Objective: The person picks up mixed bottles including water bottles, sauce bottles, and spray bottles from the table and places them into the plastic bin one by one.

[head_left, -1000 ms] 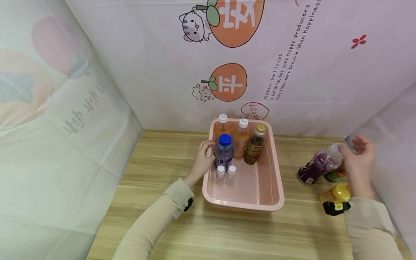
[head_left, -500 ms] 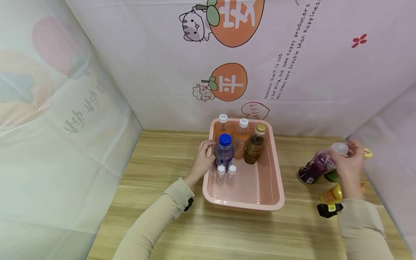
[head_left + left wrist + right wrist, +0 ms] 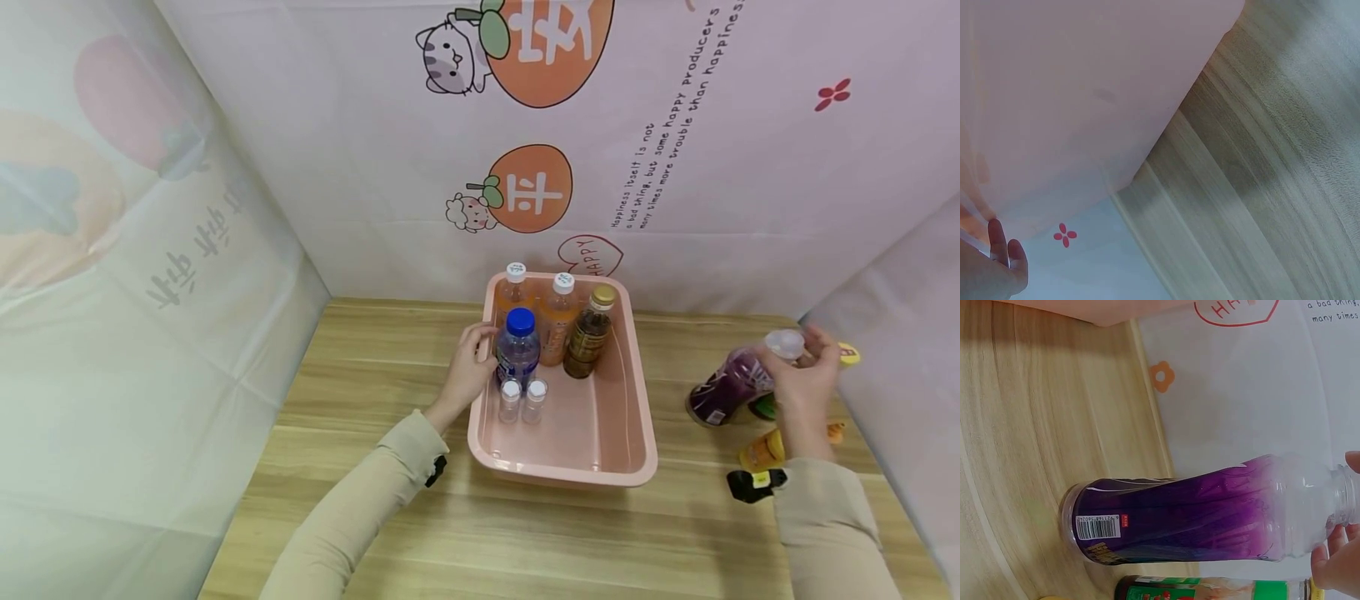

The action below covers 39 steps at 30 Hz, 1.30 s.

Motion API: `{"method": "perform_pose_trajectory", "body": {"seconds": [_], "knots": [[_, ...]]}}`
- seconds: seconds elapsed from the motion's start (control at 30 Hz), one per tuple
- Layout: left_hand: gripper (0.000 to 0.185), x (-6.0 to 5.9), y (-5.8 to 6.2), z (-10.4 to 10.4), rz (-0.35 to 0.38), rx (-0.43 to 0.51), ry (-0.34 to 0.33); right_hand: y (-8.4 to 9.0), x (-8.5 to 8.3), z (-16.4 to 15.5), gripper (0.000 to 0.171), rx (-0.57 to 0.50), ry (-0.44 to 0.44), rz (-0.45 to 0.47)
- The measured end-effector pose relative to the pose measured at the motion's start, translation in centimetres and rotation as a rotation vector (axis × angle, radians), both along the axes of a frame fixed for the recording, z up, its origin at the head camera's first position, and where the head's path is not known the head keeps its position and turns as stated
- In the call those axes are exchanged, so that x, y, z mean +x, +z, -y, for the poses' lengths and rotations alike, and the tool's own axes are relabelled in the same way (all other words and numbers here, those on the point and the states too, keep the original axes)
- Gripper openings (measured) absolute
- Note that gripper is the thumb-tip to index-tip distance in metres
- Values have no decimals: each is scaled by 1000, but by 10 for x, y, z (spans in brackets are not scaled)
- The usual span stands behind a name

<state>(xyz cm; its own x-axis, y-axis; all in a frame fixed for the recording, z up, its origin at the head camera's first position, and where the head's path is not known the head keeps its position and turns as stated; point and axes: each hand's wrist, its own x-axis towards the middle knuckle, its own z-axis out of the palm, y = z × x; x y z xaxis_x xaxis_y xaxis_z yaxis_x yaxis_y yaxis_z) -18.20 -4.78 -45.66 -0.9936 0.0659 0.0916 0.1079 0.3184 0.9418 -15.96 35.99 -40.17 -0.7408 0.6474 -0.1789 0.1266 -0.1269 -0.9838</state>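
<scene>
On the right side of the table stands a bottle with a purple wrapper [image 3: 731, 387] and a clear top. My right hand [image 3: 806, 387] reaches over it, thumb and fingers around its neck and cap. The right wrist view shows the bottle's barcode [image 3: 1099, 527], with the thumb on one side of the neck and fingertips on the other. My left hand [image 3: 468, 375] holds the left rim of a pink plastic tub [image 3: 570, 477]. In the left wrist view, fingers [image 3: 999, 247] show at the tub's edge, and its outer wall [image 3: 1085, 94] fills much of the picture.
Inside the tub stand a blue-capped bottle [image 3: 517, 358], two orange-drink bottles, a gold-capped brown bottle [image 3: 588, 337] and two small white-capped vials. Beside the purple bottle are a green-labelled bottle [image 3: 1166, 590] and a yellow bottle [image 3: 763, 450]. Printed cloth walls enclose the table.
My right hand has shifted left and closed around the top of the purple-wrapped bottle, which stands in the same spot. My left hand and the tub have not visibly moved.
</scene>
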Motion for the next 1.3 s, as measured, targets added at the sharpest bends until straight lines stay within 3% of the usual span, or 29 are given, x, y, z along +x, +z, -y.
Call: {"method": "perform_pose_trajectory", "body": {"seconds": [0.33,0.57,0.87,1.3], "knots": [[46,0,0,0,-4,3,-6,2,-1,2,76,-75,-48,-29],[45,0,1,0,-8,4,-8,4,-4,3,69,-108,-72,-55],[45,0,2,-1,-20,10,-3,9,-4,4,66,-259,-72,-164],[46,-1,0,0,-18,12,4,30,-7,17,67,-346,-44,-313]]}}
